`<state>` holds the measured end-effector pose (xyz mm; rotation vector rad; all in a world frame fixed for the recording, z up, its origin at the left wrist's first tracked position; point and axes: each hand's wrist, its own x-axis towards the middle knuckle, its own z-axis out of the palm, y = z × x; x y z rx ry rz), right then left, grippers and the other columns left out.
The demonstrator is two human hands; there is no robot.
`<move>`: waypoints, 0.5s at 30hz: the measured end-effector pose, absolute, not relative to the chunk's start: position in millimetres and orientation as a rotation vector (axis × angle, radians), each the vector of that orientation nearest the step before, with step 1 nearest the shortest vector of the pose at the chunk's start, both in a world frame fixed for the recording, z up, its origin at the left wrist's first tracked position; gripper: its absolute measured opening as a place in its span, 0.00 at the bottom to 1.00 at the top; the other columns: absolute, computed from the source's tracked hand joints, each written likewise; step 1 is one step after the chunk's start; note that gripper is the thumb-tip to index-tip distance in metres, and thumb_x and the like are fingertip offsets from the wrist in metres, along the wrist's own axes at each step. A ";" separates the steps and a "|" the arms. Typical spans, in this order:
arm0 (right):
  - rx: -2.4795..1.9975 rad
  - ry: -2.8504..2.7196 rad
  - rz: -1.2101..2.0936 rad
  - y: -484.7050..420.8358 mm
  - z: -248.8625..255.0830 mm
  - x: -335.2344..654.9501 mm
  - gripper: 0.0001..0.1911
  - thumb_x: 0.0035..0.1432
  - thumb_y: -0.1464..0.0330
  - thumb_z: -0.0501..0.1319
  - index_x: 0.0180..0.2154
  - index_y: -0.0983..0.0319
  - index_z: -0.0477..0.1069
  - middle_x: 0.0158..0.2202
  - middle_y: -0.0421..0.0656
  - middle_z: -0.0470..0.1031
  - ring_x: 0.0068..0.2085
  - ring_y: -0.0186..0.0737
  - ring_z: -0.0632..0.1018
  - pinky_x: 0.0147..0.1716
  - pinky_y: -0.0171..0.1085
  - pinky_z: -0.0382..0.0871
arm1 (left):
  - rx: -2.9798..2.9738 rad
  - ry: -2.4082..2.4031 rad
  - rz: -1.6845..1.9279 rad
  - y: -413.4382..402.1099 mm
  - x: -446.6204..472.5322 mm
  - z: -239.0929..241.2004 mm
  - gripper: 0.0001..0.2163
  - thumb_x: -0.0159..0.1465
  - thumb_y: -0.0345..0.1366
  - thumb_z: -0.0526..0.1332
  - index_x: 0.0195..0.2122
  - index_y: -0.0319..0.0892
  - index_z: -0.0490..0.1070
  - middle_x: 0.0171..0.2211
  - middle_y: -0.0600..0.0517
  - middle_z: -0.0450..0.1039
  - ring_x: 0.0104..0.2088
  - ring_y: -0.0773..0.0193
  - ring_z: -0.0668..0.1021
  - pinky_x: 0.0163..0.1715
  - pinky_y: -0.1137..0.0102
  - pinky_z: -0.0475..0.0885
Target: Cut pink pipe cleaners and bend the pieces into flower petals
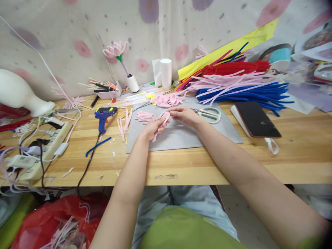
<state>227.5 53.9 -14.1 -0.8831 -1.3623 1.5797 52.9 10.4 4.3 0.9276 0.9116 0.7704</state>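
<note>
My left hand is closed around a bent pink pipe cleaner, with a pink tail sticking out below the fingers. At its upper end, the thumb and fingertips of my right hand are pinched together; whatever lies between them is mostly hidden. Both hands are above a grey cutting mat. Left of them lies a small stack of folded pink pieces. Behind sits a heap of pink petal shapes. Pale-handled scissors rest just right of my right hand.
A blue glue gun stands at left, its cord running off the front edge near a power strip. Bundled blue pipe cleaners lie at back right, near a phone. A pink flower stands in a white holder.
</note>
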 end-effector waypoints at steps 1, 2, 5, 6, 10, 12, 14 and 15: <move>-0.854 -1.372 1.628 52.1 -15.0 226.2 0.16 0.39 0.62 0.69 0.31 0.64 0.75 0.24 0.38 0.70 0.26 0.28 0.67 0.28 0.31 0.61 | 0.906 0.885 0.762 10.4 51.9 4.9 0.10 0.59 0.38 0.60 0.30 0.33 0.70 0.18 0.59 0.59 0.11 0.82 0.56 0.10 0.82 0.47; -0.827 -1.370 1.664 50.3 -15.6 224.8 0.15 0.40 0.62 0.69 0.29 0.65 0.75 0.24 0.38 0.70 0.26 0.28 0.67 0.28 0.31 0.61 | 0.885 0.859 0.748 10.7 51.0 5.1 0.10 0.59 0.38 0.60 0.30 0.33 0.69 0.18 0.59 0.58 0.11 0.82 0.56 0.09 0.83 0.46; -0.745 -1.298 1.719 46.1 -15.7 220.9 0.15 0.40 0.62 0.69 0.29 0.64 0.76 0.24 0.38 0.70 0.25 0.28 0.66 0.28 0.31 0.60 | 0.832 0.809 0.702 12.4 49.1 3.9 0.10 0.61 0.37 0.58 0.30 0.34 0.69 0.18 0.59 0.58 0.11 0.83 0.55 0.09 0.84 0.46; -0.729 -1.267 1.731 45.3 -15.3 220.0 0.15 0.40 0.62 0.69 0.31 0.64 0.76 0.24 0.38 0.70 0.25 0.28 0.66 0.28 0.31 0.61 | 0.821 0.804 0.690 12.7 49.1 3.2 0.10 0.61 0.37 0.57 0.30 0.34 0.69 0.18 0.59 0.58 0.11 0.83 0.55 0.09 0.84 0.46; -0.760 -1.247 1.750 44.5 -14.1 217.9 0.16 0.43 0.62 0.67 0.34 0.65 0.76 0.22 0.37 0.69 0.25 0.28 0.66 0.29 0.32 0.61 | 0.815 0.810 0.697 12.5 51.6 1.7 0.09 0.61 0.37 0.57 0.30 0.34 0.69 0.18 0.59 0.58 0.11 0.83 0.55 0.09 0.84 0.46; -0.774 -1.269 1.747 45.1 -14.6 216.9 0.17 0.44 0.62 0.67 0.35 0.66 0.76 0.22 0.38 0.69 0.25 0.28 0.66 0.29 0.32 0.61 | 0.809 0.815 0.725 11.7 53.7 2.1 0.09 0.61 0.37 0.58 0.30 0.34 0.69 0.18 0.59 0.58 0.11 0.83 0.55 0.09 0.85 0.46; -0.770 -1.293 1.720 46.2 -15.9 215.8 0.17 0.43 0.61 0.67 0.34 0.66 0.76 0.22 0.38 0.69 0.25 0.28 0.65 0.28 0.32 0.60 | 0.796 0.826 0.742 10.8 56.1 3.1 0.09 0.61 0.36 0.57 0.30 0.34 0.69 0.18 0.58 0.58 0.12 0.82 0.56 0.09 0.85 0.46; -0.767 -1.302 1.694 46.8 -16.7 215.2 0.17 0.43 0.60 0.67 0.33 0.66 0.76 0.22 0.38 0.69 0.24 0.28 0.65 0.28 0.31 0.60 | 0.784 0.831 0.744 10.3 57.3 3.8 0.10 0.62 0.36 0.57 0.30 0.34 0.69 0.18 0.58 0.59 0.12 0.82 0.57 0.09 0.85 0.46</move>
